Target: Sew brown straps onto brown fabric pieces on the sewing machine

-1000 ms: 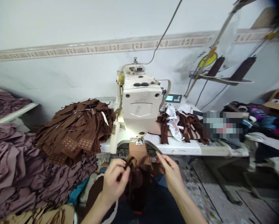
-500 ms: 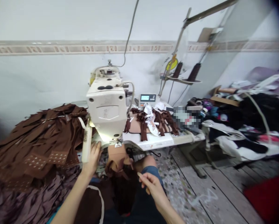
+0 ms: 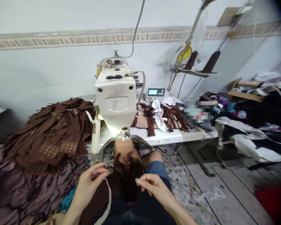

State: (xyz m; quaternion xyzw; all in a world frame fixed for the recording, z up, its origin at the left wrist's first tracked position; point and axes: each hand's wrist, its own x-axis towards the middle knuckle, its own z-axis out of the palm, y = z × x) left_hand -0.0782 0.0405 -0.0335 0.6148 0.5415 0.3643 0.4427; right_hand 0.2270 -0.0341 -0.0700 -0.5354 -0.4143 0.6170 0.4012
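My left hand [image 3: 92, 181] is over my lap, thumb and forefinger brought together beside dark brown fabric; what lies between them, if anything, is too small to make out. A pale strip [image 3: 109, 197] runs down from just below these fingertips. Level with it, to the right, my right hand [image 3: 152, 184] is closed in a pinch, its contents hidden. Between and beyond the hands, a tan fabric piece [image 3: 123, 148] hangs from under the presser foot [image 3: 125, 136] of a white sewing machine [image 3: 115, 103]. Dark brown material [image 3: 131, 179] hangs below it over my lap.
Brown strap pieces with metal eyelets [image 3: 58, 125] are heaped left of the machine, above purple-grey fabric [image 3: 37, 190]. Brown and white strips [image 3: 158, 115] lie on the white table [image 3: 164, 139], near a control panel [image 3: 155, 92]. Brown thread cones [image 3: 211, 62] stand at right.
My left hand has come off the machine's left side, back and down to my lap, its fingers now pinched. My right hand stays pinched at nearly the same place. The view has shifted slightly.
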